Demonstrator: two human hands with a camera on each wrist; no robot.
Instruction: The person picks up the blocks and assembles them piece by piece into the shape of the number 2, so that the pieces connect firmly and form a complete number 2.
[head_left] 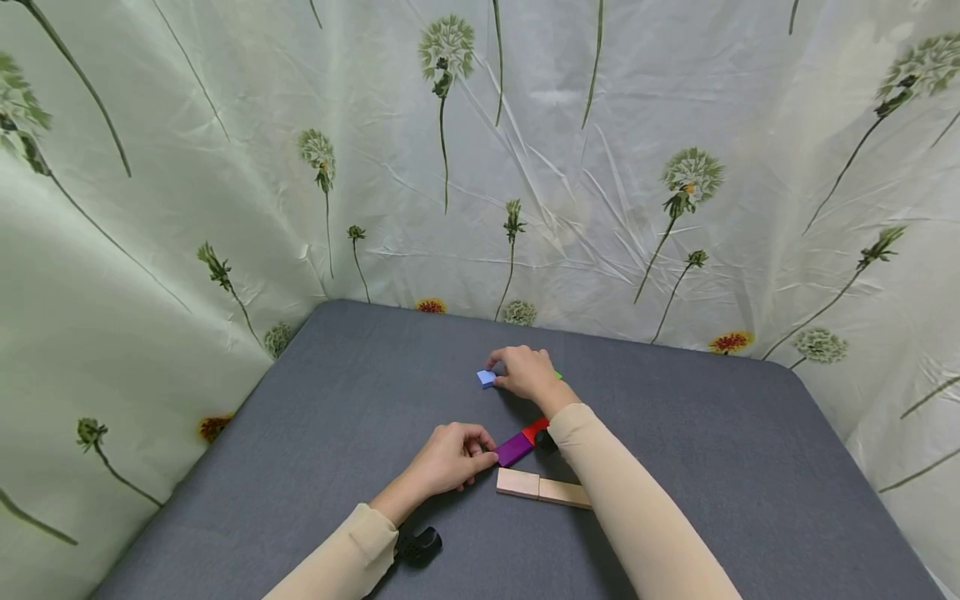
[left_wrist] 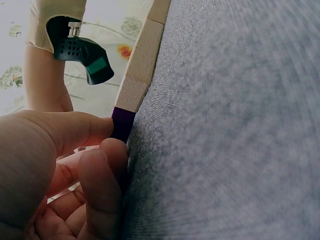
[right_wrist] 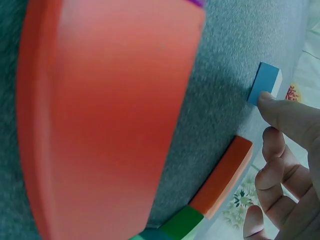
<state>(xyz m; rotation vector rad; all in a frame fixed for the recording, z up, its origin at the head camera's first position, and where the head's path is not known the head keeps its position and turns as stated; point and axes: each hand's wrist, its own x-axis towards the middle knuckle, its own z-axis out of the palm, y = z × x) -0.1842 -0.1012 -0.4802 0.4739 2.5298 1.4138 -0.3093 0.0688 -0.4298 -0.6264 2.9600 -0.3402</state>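
My left hand (head_left: 450, 458) is at the near left end of a purple block (head_left: 514, 450), pinching it between thumb and finger. In the left wrist view the thumb (left_wrist: 95, 131) lies against the purple block (left_wrist: 123, 124). Farther back, my right hand (head_left: 528, 372) holds a small light blue block (head_left: 485, 379) with thumb and fingertips. The right wrist view shows that thumb on the blue block (right_wrist: 264, 84), which lies on the table. A red block (head_left: 535, 430) adjoins the purple one end to end and looms large (right_wrist: 110, 120) under the right wrist.
Two plain wooden blocks (head_left: 517, 482) lie end to end in front of the purple one, partly under the right forearm. An orange block (right_wrist: 222, 175) and a green block (right_wrist: 182, 222) lie near the right hand. Flowered curtain (head_left: 555, 167) surrounds the grey table (head_left: 337, 367).
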